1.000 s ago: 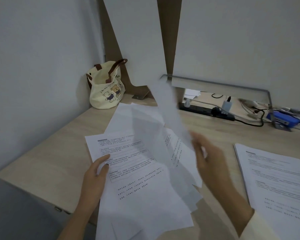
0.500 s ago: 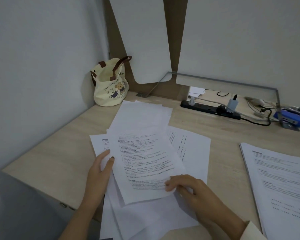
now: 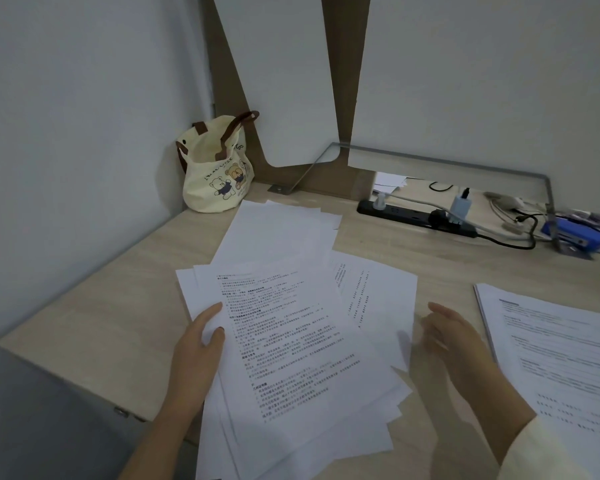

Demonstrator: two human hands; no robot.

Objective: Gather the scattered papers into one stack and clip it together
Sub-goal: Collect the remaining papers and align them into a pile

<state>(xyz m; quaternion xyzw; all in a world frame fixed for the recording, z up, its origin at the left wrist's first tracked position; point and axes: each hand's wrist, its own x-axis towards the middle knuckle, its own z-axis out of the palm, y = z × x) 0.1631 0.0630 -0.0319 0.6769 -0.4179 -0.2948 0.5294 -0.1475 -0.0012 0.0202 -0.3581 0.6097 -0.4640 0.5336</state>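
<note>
a cream cloth tote bag with brown handles (image 3: 215, 174) stands in the far left corner of the pale wooden desk (image 3: 94, 306); it bears two cartoon bears and a line of lettering too small to read. near it, on the left, the left hand (image 3: 196, 355) rests on the left edge of the loose pile of white printed papers (image 3: 291, 341), thumb on top of the sheets and fingers closed on that edge. the top sheet carries dense black print with bold headings, too fine to read. the pile is fanned and uneven, its near end hanging past the desk edge, with blank sheets poking out at the far side and a sideways-printed sheet on the right. just right of the pile the right hand (image 3: 461, 344) hovers with fingers spread, holding nothing, blurred. beyond it, far, a black power strip (image 3: 416, 218) with a white charger (image 3: 459, 206) plugged in lies under a clear shelf, a blue object (image 3: 575, 232) at its right. at the right edge lies a second stack of printed white sheets (image 3: 551, 348), apart from the pile.
</note>
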